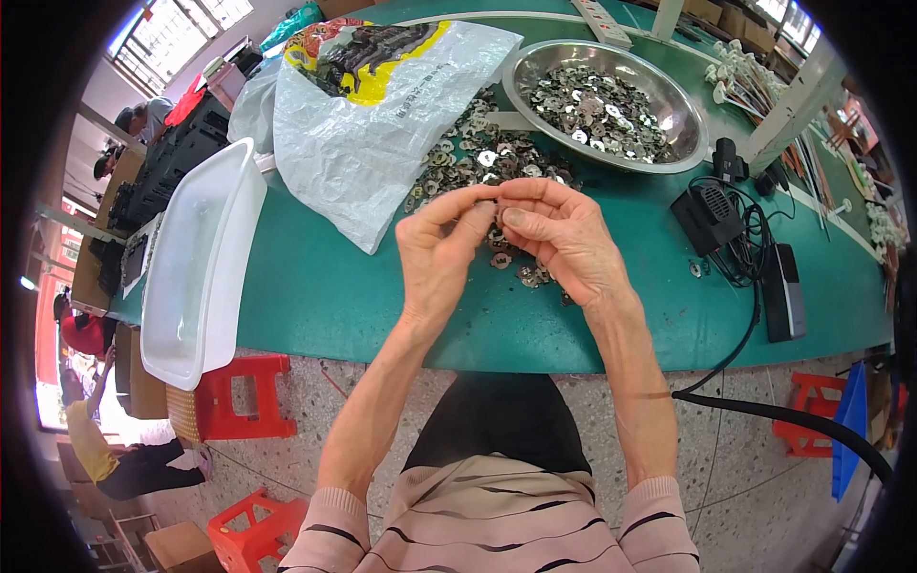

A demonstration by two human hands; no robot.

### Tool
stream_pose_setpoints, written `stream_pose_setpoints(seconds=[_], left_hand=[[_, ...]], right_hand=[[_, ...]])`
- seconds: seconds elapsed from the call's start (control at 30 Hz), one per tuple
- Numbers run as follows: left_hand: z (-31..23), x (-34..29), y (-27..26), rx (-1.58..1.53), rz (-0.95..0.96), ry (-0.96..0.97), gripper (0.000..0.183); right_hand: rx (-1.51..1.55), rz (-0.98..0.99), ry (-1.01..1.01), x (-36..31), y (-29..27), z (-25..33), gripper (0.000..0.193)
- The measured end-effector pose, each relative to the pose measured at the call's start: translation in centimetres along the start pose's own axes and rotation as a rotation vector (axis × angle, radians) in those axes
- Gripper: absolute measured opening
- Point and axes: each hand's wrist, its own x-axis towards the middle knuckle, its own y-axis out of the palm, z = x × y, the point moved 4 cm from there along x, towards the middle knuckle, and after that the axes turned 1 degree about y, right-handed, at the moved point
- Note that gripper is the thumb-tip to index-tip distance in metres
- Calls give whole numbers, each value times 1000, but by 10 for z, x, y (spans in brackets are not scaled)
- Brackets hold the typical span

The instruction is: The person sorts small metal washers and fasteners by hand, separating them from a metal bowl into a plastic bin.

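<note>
My left hand [441, 250] and my right hand [571, 244] meet fingertip to fingertip above the near part of a loose pile of small, round, silvery metal pieces [501, 158]. Thumb and forefinger of each hand are pinched together. Whatever lies between them is too small and too covered to make out. The pile spreads on the green tabletop [315, 306], and a few pieces lie under my right hand. Behind it stands a wide steel bowl [683, 119] holding many more such pieces. A white woven plastic bag [334, 143] with a coloured print lies over the pile's left side.
A long white plastic tub [244, 220] stands at the table's left edge. On the right lie a black power adapter [785, 286] and coiled cables [750, 239] beside a pale post [798, 91]. Red stools [244, 396] stand below, and people [105, 449] are farther left.
</note>
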Motion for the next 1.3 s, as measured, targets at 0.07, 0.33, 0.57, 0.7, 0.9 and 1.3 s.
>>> stream_pose_setpoints(seconds=[0.07, 0.33, 0.57, 0.7, 0.9, 1.3], left_hand=[[10, 7, -9, -241, 47, -76, 12], [28, 8, -6, -719, 202, -448, 18], [32, 5, -7, -810, 164, -572, 21], [37, 9, -9, -864, 133, -646, 18], [34, 7, -8, -872, 264, -655, 19], [21, 1, 4, -527, 468, -461, 22]], right_hand=[[-6, -13, 6, 1, 0, -1, 26], [-303, 43, -261, -5, 20, 8, 19], [-692, 64, -483, -11, 30, 10, 19], [-576, 27, -302, -16, 26, 19, 20], [-1168, -145, -605, -61, 6, 20, 15], [-1573, -319, -549, -97, -12, 6, 23]])
